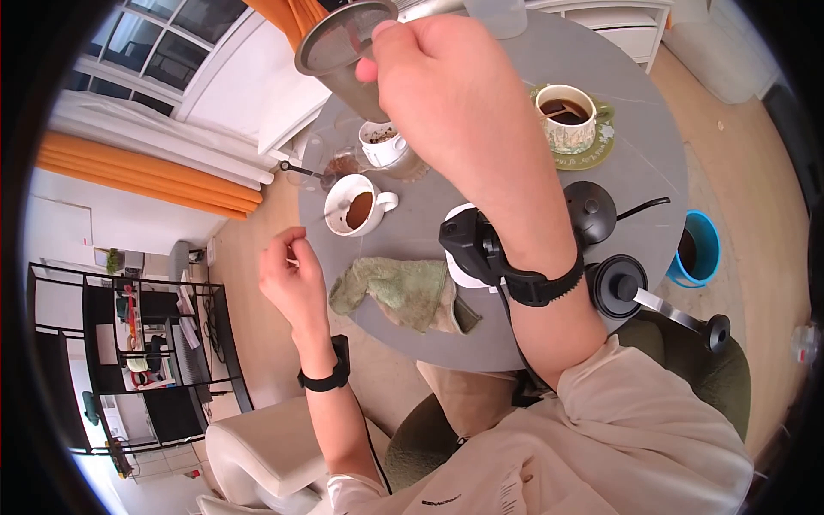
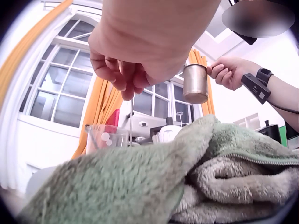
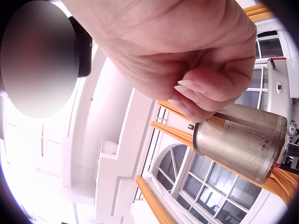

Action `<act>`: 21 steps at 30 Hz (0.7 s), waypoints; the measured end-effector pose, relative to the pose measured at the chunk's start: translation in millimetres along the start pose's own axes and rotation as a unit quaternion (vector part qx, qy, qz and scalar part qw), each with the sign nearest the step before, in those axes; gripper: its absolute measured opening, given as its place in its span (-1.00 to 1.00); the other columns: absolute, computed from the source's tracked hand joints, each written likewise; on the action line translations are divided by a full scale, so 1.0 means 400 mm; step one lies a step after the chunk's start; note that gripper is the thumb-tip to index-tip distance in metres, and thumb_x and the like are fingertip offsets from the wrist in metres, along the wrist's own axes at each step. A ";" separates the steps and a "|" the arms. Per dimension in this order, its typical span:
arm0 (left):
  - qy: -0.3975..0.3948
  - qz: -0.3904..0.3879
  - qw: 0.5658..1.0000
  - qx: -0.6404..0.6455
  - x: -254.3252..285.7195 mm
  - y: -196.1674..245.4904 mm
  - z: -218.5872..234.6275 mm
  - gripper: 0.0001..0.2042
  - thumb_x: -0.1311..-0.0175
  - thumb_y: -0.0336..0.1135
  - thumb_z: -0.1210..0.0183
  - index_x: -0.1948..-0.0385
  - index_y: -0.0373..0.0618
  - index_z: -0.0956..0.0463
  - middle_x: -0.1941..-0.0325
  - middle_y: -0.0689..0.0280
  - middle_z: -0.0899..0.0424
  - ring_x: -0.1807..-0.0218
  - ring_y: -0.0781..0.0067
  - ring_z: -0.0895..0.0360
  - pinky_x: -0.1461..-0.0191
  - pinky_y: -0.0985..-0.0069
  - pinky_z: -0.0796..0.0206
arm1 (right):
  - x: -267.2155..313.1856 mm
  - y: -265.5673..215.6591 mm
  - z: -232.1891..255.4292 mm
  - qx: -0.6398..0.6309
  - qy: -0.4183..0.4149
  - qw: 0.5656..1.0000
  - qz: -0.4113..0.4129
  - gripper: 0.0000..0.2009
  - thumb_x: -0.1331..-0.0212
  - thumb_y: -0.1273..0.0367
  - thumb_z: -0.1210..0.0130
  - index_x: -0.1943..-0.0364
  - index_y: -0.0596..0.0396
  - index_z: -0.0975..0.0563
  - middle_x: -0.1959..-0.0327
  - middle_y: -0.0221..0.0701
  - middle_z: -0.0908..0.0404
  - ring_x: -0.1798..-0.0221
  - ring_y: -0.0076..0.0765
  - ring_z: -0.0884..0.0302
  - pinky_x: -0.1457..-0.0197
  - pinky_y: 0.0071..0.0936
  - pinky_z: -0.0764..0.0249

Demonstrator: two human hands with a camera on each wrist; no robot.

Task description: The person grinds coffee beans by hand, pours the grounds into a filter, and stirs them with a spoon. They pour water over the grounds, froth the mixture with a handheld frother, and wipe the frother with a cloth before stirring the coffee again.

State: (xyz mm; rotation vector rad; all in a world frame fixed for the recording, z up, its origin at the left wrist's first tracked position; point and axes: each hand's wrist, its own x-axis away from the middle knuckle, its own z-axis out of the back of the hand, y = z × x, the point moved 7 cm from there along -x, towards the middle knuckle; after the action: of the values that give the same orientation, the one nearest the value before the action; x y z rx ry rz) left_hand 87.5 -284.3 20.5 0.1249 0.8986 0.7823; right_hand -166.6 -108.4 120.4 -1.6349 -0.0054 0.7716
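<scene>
My right hand is raised over the far side of the table, gripping a metal mesh filter basket near its rim. The basket is tilted in the head view. Over the near left edge, my left hand pinches a thin metal rod between thumb and fingers. The rod runs toward a white mug with brown contents, and its far end is hard to make out. Beyond the mug, a smaller white cup holds dark bits. A crumpled green cloth lies close to the left hand.
On the round grey table, a patterned cup of dark liquid stands on a green saucer. A black-lidded pot and a hand grinder sit at the right. A blue bucket is on the floor.
</scene>
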 end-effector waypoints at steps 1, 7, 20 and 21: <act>-0.016 0.024 1.000 0.000 0.013 -0.028 -0.014 -0.85 -0.35 -0.50 -0.20 0.22 -0.13 -0.77 0.39 0.26 -0.72 0.42 0.45 -0.61 0.38 0.46 -0.47 | -0.001 0.000 0.001 0.000 0.005 1.000 -0.004 -0.60 -0.35 0.40 0.04 0.66 0.39 -0.46 0.72 0.07 -0.43 0.59 0.28 -0.48 0.39 0.04 -0.42; -0.049 0.165 0.975 0.140 0.070 -0.131 -0.077 -0.83 -0.39 -0.47 -0.15 0.19 -0.22 -0.76 0.25 0.32 -0.83 0.42 0.65 -0.57 0.35 0.57 -0.40 | 0.001 -0.003 0.008 0.009 -0.003 0.999 0.031 -0.59 -0.37 0.40 0.03 0.66 0.39 -0.47 0.73 0.06 -0.43 0.60 0.28 -0.47 0.40 0.04 -0.42; -0.033 0.326 0.896 0.299 0.114 -0.195 -0.104 -0.84 -0.40 -0.44 -0.17 0.14 -0.20 -0.72 0.22 0.30 -0.83 0.45 0.69 -0.46 0.35 0.65 -0.28 | 0.002 -0.001 -0.001 0.022 -0.012 1.000 0.015 -0.54 -0.43 0.35 0.06 0.64 0.39 -0.51 0.74 0.02 -0.46 0.56 0.24 -0.53 0.30 0.02 -0.50; -0.027 0.325 0.895 0.305 0.112 -0.195 -0.101 -0.84 -0.40 -0.44 -0.17 0.14 -0.20 -0.72 0.22 0.30 -0.83 0.44 0.69 -0.46 0.34 0.65 -0.28 | 0.002 -0.001 -0.001 0.022 -0.011 1.000 0.016 -0.54 -0.43 0.35 0.06 0.64 0.39 -0.51 0.73 0.02 -0.46 0.55 0.24 -0.54 0.28 0.02 -0.51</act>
State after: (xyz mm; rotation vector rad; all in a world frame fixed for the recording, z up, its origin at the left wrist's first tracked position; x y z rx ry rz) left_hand 117.6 -319.6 -66.5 1.0418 1.0368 1.0786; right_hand -165.5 -108.4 120.5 -1.5876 0.0208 0.8088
